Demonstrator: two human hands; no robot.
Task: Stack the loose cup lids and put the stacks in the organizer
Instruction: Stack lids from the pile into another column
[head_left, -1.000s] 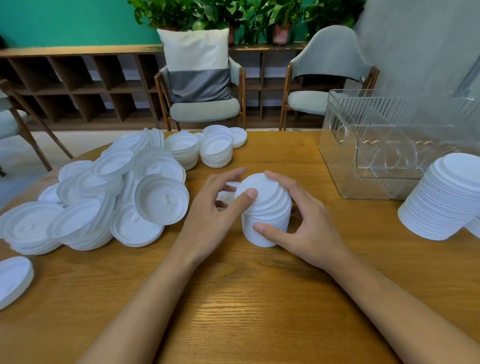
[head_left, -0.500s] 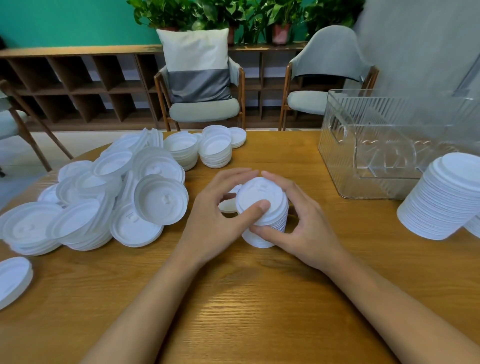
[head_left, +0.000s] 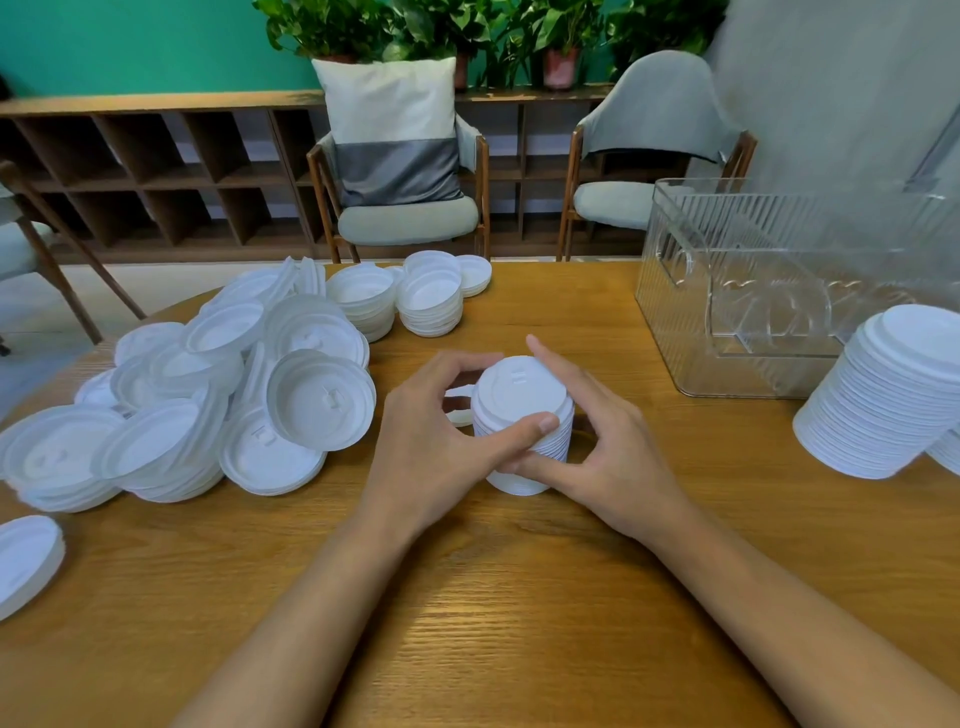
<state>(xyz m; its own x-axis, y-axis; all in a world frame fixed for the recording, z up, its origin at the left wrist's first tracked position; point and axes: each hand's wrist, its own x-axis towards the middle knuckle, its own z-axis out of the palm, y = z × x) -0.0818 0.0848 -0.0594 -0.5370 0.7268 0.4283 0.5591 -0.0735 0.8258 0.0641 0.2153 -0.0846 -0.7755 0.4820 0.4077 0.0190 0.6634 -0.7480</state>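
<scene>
Over the last second your hands have closed in on the stack (head_left: 519, 395). A second ago its upper lids sat askew and your thumbs were apart. Now it stands nearly straight, near the middle of the worktop (head_left: 519, 597), with its base on the wood.

Your left hand (head_left: 431, 441) curls round the left and far side, thumb laid across the near rim. Your right hand (head_left: 608, 457) cups the right side, its thumb low on the near wall just under the left thumb. Both hold the stack, so neither is free.

I judge the squaring-up is about done and this stack is ready to lift to the organizer (head_left: 779, 291), which stands at the far right corner, well apart from your hands. Keep the squeeze even when you lift, or the thin lids may fan out again.

Most of the task remains. Loose lids (head_left: 208, 405) lie heaped along the left edge, short stacks (head_left: 426, 301) wait at the far edge, and a tall stack (head_left: 893, 405) leans at the right edge.
</scene>
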